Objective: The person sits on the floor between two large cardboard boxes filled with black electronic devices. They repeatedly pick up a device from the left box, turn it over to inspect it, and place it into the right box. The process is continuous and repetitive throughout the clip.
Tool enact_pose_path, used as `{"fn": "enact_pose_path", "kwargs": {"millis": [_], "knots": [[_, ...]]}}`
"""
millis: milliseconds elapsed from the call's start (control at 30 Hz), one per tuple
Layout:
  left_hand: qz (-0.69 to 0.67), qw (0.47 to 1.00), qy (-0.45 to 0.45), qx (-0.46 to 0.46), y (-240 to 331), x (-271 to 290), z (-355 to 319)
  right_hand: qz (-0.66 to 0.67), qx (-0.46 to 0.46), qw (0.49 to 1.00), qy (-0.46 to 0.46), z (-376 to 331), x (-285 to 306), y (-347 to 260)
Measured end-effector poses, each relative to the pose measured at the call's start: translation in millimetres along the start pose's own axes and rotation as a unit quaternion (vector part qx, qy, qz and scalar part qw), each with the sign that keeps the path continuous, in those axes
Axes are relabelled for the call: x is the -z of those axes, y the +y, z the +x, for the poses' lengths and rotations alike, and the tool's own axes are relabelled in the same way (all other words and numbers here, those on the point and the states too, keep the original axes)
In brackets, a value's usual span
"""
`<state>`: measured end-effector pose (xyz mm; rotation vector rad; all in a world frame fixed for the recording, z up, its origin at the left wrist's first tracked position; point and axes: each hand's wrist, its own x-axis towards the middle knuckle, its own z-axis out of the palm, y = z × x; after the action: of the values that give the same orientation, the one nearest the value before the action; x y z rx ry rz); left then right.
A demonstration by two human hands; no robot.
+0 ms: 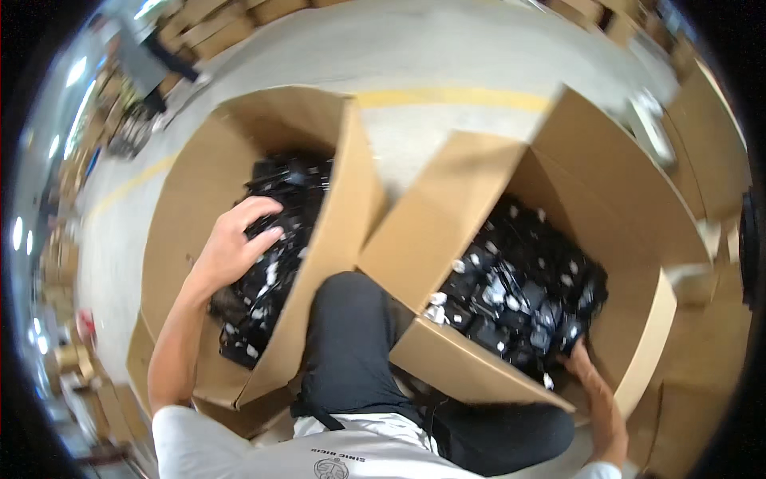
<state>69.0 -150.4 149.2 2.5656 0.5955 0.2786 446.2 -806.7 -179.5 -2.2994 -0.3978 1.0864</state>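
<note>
Left hand is over the left carton, thumb and fingers spread in a loose curve above a pile of black items with white bits. Right hand is down in the right carton, at the near right edge of a second black pile; fingers mostly hidden, can't tell if it's gripping. Both stand open-topped.

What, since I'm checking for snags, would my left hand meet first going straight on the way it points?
Your left hand would probably meet the black items heaped in the left box first, though depth is unclear.
</note>
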Motion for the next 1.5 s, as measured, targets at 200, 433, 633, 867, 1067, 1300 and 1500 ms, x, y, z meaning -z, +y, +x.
{"fn": "enact_pose_path", "kwargs": {"millis": [200,433,633,867,1067,1300,1500], "knots": [[-0.052,0.971,-0.027,0.230,-128,-6,-55,-0.381,-0.143,0.913,0.020,22,8,-38],[0.028,0.980,0.127,0.152,-237,-112,28,-0.294,0.034,0.949,0.109,-39,14,-118],[0.442,0.891,0.088,-0.060,-285,-160,109,-0.241,0.041,0.966,0.080,-127,5,-178],[0.425,0.902,0.010,-0.076,-279,-133,111,-0.208,0.050,0.974,0.076,-145,-17,-252],[0.382,0.859,0.282,-0.193,-175,24,10,-0.077,0.232,0.969,0.038,-119,-75,-403],[0.318,0.800,0.278,-0.426,9,64,-13,0.402,0.332,0.836,-0.172,-108,-184,-591],[-0.019,0.933,0.357,-0.045,-86,-20,45,0.497,0.320,0.806,-0.033,-116,-149,-527]]}}
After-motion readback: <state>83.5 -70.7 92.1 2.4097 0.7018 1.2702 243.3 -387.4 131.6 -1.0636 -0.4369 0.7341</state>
